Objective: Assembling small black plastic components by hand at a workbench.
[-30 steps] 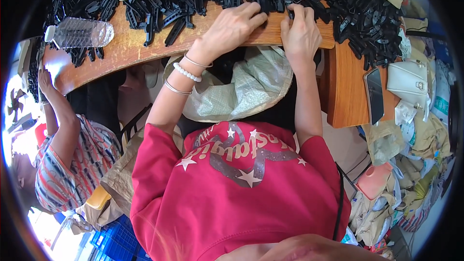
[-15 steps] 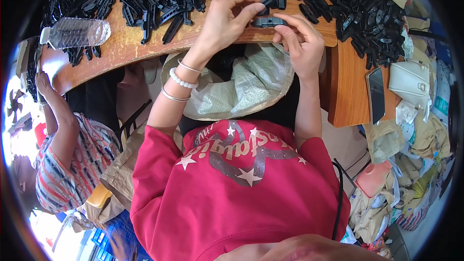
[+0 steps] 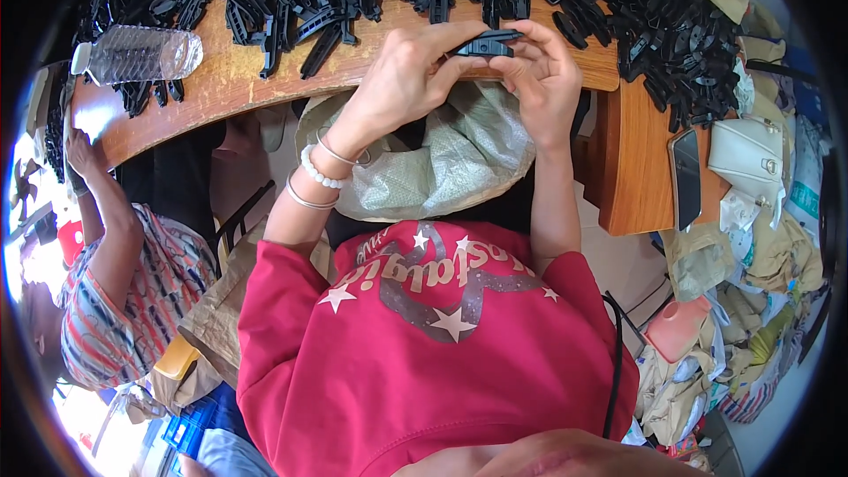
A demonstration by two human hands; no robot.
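Observation:
Between both hands, just over the table's near edge, is a small black plastic part [image 3: 484, 48] with a second slim black piece lying along its top. My left hand [image 3: 415, 71], with bracelets at the wrist, pinches the left end between thumb and fingers. The right end is gripped by the thumb and fingers of my right hand [image 3: 541, 71]. Fingers cover both ends, so I cannot tell whether the two pieces are locked together. Past my hands, long black plastic pieces [image 3: 327, 22] lie heaped on the wooden table [image 3: 238, 79].
More black parts [image 3: 671, 26] pile up at the right. A clear plastic bottle [image 3: 141, 55] lies on the left. Below the table edge, a white woven sack [image 3: 442, 168] gapes open. A phone [image 3: 685, 177] and white bag [image 3: 747, 155] sit right. Another person [image 3: 141, 283] works at far left.
My hands have come together. The slim black piece from my left hand now lies against the part in my right hand.

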